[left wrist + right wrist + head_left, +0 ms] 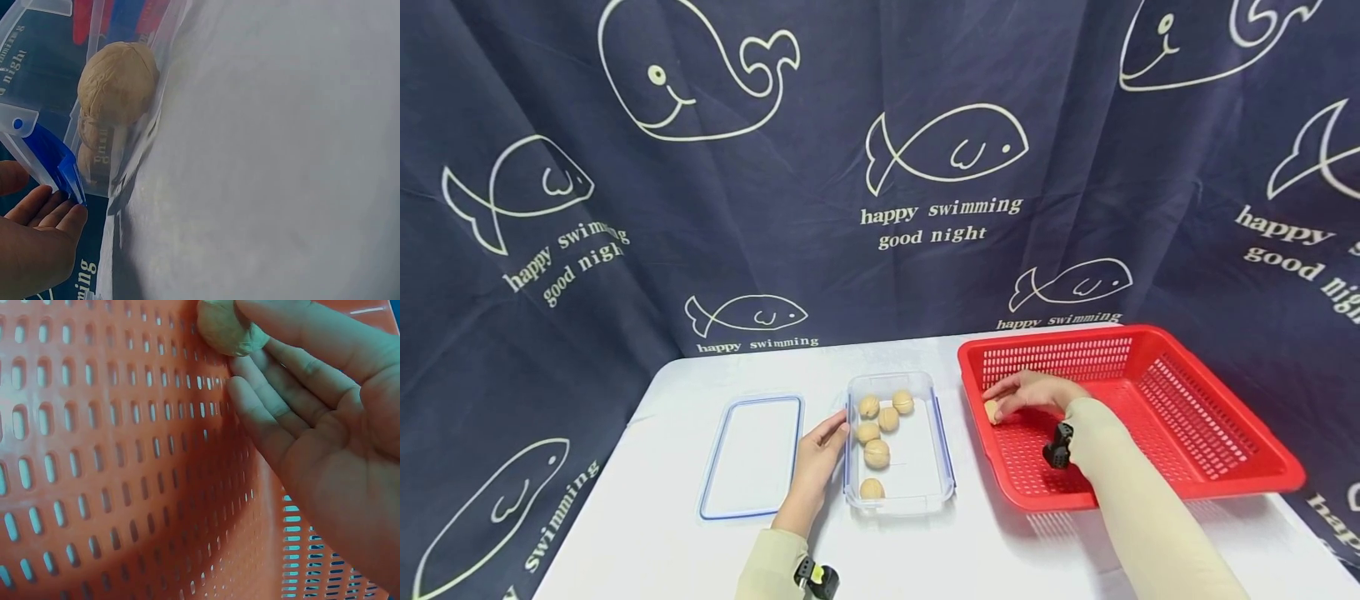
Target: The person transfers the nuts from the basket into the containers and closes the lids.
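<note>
In the head view, my right hand [1030, 394] is inside the red basket [1210, 487], at its left wall. It pinches a walnut [225, 328] between thumb and fingers, clearly seen in the right wrist view. My left hand [817, 460] is at the left side of a clear plastic box [925, 502]. Its fingers [65, 215] touch the blue latch [59, 159] on that side. Inside the box lie several walnuts [876, 454], mostly along its left half; one [119, 84] shows large through the wall in the left wrist view.
A clear lid with a blue rim [752, 458] lies flat to the left of the box on the white table [647, 500]. Behind the table hangs a dark blue curtain [820, 250] with fish drawings. The basket's slotted floor shows around my right arm.
</note>
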`<state>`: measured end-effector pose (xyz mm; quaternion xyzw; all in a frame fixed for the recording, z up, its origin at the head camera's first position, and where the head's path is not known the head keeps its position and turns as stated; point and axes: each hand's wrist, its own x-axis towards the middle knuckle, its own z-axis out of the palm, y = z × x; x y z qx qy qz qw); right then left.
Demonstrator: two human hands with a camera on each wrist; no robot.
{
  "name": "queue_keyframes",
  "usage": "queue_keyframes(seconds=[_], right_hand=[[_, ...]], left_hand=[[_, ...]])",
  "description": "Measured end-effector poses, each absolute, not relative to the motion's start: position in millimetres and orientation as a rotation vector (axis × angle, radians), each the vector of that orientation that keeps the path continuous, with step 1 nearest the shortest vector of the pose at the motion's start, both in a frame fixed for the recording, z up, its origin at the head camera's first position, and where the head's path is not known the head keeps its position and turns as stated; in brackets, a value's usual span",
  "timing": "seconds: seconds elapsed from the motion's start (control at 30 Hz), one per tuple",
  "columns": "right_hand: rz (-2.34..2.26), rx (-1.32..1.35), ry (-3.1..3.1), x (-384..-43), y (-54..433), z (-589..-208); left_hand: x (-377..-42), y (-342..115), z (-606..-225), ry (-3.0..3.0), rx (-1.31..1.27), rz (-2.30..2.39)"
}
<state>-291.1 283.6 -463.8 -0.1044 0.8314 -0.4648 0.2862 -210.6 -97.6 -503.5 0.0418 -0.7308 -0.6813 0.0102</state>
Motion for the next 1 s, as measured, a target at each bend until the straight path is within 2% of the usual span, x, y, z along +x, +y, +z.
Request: queue_keyframes(seconds=[0.67, 1.0], right_hand=[[-1.186, -0.236, 2.371, -288.1, 279.1, -460.1], [-1.292, -0.329, 2.393, -288.3, 287.4, -444.7]], left_hand=[[-208.6, -96.8, -500.3, -2.281, 0.141, -2.152], [-191.9, -92.6, -468.3, -2.309, 0.099, -2.119]])
